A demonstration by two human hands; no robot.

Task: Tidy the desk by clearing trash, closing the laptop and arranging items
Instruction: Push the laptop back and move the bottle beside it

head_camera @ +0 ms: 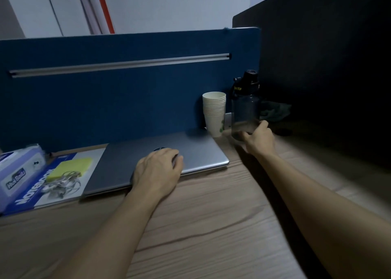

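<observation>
Silver laptop (160,162) lies shut, lengthwise left-right; left hand (157,170) cups mouse (176,159), right hand (259,138) grips bottle (245,111).

closed grey laptop (148,158), upright water bottle (245,109)

A closed laptop (156,162) lies on the desk (211,225) before the divider panel (118,100). Left of the laptop lies a notebook (53,183); a tissue pack (19,172) lies further left. Right of the laptop stand stacked paper cups (214,113), then a water bottle (245,107).

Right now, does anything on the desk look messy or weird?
Mostly tidy. One odd spot: a crumpled dark cloth lies bunched in the back right corner behind the water bottle. A loose tangle of cable also sits on the notebook.
</observation>
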